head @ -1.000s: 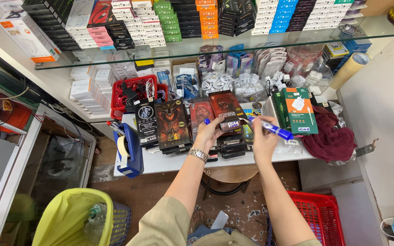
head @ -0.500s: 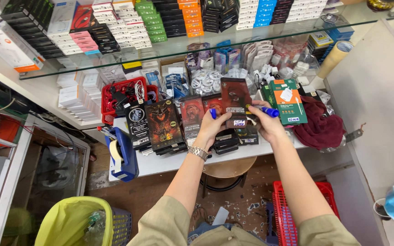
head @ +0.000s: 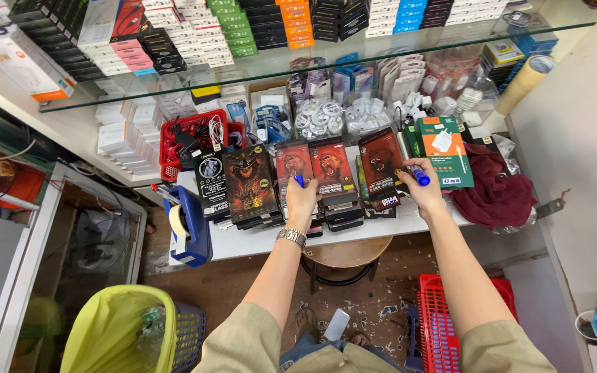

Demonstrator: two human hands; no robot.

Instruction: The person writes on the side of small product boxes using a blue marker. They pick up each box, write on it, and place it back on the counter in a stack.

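1. Blue marker cap (head: 299, 180): pinched at the fingertips of the left hand (head: 302, 201), just left of centre of the frame; the fingers are curled closed around it, and a metal wristwatch (head: 291, 237) sits on that wrist.
2. Blue marker (head: 419, 175): gripped in the closed right hand (head: 423, 190), right of centre, its body pointing toward the upper left above the knuckles.
3. Dark flat boxes (head: 329, 181) with red animal artwork: laid in overlapping stacks on the white counter (head: 257, 242), across the middle of the frame; the left hand rests over the stack between two of them, and the right hand lies just beside the rightmost one (head: 381, 166).
4. Green box (head: 443, 150) with an orange top band: lying flat, immediately right of the right hand.
5. Maroon cloth (head: 495, 190): bunched at the right end of the counter, touching the green box.
6. Red wire basket (head: 191, 141): upper left of the stacks, filled with cables.
7. Blue tape dispenser (head: 191, 224): at the left end of the counter, near its front edge.
8. Glass shelf (head: 291, 62): spans the top of the frame, carrying rows of small coloured boxes.
9. Round wooden stool (head: 345, 254): under the counter edge, between the two forearms.
10. Yellow-lined bin (head: 122, 331), lower left; red plastic crate (head: 440, 324), lower right, both on the floor.
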